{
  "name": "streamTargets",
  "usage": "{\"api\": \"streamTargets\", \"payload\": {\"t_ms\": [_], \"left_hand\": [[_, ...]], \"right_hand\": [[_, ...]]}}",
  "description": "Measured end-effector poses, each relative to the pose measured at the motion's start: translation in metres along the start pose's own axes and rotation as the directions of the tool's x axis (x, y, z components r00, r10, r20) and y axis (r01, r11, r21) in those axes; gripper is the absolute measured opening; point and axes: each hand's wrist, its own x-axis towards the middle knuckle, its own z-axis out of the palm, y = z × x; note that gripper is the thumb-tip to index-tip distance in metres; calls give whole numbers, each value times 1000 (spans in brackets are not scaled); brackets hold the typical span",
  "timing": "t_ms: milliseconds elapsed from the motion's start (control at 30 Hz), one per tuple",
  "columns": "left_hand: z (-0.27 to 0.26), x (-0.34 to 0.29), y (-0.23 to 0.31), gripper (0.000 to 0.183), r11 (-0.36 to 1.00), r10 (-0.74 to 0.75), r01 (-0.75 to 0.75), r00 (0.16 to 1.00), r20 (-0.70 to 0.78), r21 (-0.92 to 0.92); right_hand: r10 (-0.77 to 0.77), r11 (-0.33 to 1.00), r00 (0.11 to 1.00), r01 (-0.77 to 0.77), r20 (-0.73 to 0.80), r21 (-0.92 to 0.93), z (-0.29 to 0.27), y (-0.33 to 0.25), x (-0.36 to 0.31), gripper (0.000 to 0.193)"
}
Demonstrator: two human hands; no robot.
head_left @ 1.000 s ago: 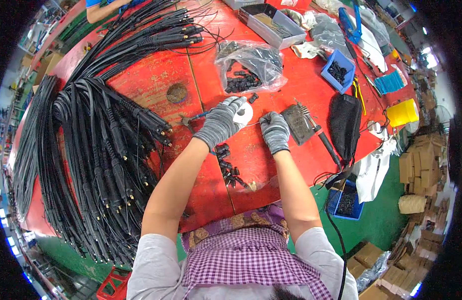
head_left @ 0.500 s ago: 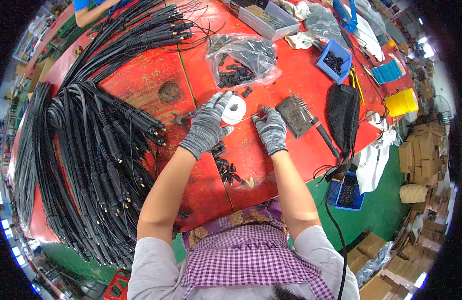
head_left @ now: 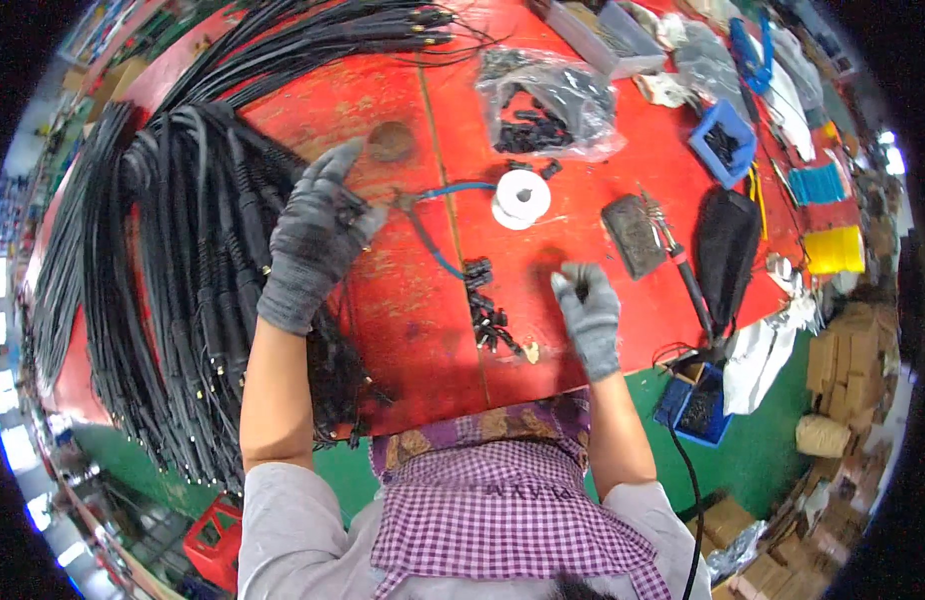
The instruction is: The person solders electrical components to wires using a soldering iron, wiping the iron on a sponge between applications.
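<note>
Table [head_left: 408, 335], red and scuffed, stands on a green floor [head_left: 763, 440], cartons [head_left: 843, 335] stacked beyond to the right. Black cables [head_left: 173, 280] crowd its left; over their edge the left hand [head_left: 318, 235] has fingers loosely spread. Pliers [head_left: 410, 199] and a white spool [head_left: 507, 206] lie between it and the right hand [head_left: 588, 310], whose fingers half curl, contents impossible to tell from here. Beyond sits a bag [head_left: 588, 110] of black parts.

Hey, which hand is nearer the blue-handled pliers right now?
Left. The left hand is just to the left of the blue-handled pliers; the right hand is farther off, to their right.
</note>
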Motion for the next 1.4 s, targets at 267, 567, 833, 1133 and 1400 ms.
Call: {"api": "streamTargets", "payload": {"t_ms": [267,567,833,1133,1400], "left_hand": [[-43,-83,-17,13,961,-213,246,949,-233,123],[6,-44,-9,29,967,-222,232,970,-100,108],[80,75,-24,94,710,-619,567,785,-14,417],[108,90,-42,94,657,-666,637,741,-85,403],[111,73,-24,89,973,-195,195,981,5,-123]], "right_hand": [[-146,979,955,102,257,178,16,-21,-69,9],[-388,922,881,369,271,119,21,-32,-59,11],[-379,925,888,366,259,100,5,-29,-74,9],[-363,932,896,352,257,88,-4,-25,-68,8],[-340,940,908,335,246,62,-5,-24,-64,12]]}}
